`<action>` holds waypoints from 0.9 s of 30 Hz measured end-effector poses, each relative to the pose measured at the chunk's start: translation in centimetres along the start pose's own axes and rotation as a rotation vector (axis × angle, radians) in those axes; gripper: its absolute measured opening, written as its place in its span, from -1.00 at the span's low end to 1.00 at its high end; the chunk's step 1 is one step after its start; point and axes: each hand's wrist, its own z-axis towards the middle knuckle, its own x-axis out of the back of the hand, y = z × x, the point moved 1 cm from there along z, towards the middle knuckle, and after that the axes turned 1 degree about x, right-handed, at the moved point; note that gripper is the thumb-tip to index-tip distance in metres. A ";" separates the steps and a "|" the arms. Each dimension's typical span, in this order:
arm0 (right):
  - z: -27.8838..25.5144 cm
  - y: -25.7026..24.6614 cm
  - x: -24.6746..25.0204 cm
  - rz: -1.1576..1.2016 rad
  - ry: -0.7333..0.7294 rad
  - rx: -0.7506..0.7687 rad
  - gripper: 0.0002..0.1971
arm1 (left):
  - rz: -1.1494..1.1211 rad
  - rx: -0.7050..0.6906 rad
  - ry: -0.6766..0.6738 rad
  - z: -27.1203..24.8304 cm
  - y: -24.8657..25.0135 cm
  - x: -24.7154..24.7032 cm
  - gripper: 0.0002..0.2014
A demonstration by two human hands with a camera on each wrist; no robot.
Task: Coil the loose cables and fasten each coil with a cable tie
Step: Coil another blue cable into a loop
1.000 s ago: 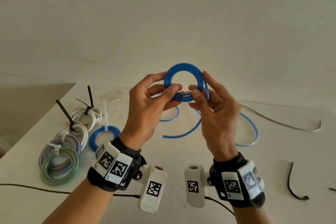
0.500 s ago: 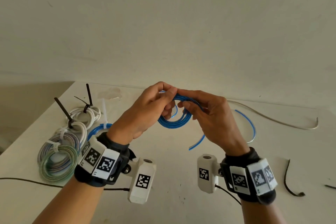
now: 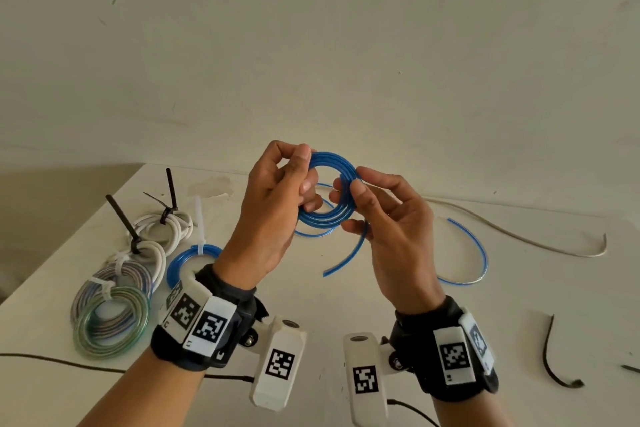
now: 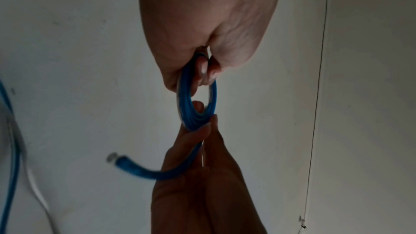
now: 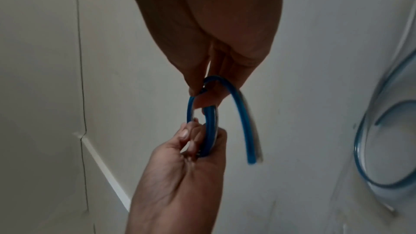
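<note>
two hands share one blue coil [image 3: 327, 194], and you hold it lifted above the white table [image 3: 450, 305], probably so the unwound tail [image 3: 346, 258] can hang free and feed into the next turn; your left hand [image 3: 273, 218] pinches the coil's upper left arc between thumb and curled fingertips, which likely keeps the finished turns stacked so they cannot spring apart; your right hand [image 3: 391, 229] pinches the opposite arc between thumb and forefinger, the remaining fingers curled loosely beneath, with the tail running down past them; in the left wrist view the coil [image 4: 198, 102] stands edge-on, its top tucked into your own fingers [image 4: 203, 70] and its bottom nipped by the other hand's fingertips; in the right wrist view the tail [image 5: 245, 122] arcs out from the pinch and ends in open air; so the ring sits between the two grips, touching both, with its centre open; at the table's left lie four fastened coils [image 3: 110, 319], each with a tie standing up, while a second loose blue cable [image 3: 479, 253] and a pale cable [image 3: 519, 236] wait to your right; i judge only a short wrap remains before this coil needs its tie.
</note>
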 end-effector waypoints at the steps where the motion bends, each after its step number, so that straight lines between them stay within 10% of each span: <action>1: 0.0 0.1 -0.1 0.014 0.018 0.001 -0.82 | -0.009 -0.005 0.009 -0.1 -0.1 -0.2 -0.81; 12: 0.1 0.0 0.2 -0.055 -0.001 0.059 -0.80 | -0.015 0.056 -0.167 0.0 0.3 0.4 -0.70; 17: 0.8 -0.6 1.7 -0.377 -0.247 0.089 -0.82 | 0.428 0.087 -0.392 -0.1 0.4 1.4 -0.62; 27: 0.1 -0.1 0.2 -0.087 0.051 0.106 -0.88 | 0.118 -0.072 -0.091 -0.3 0.4 0.1 -0.80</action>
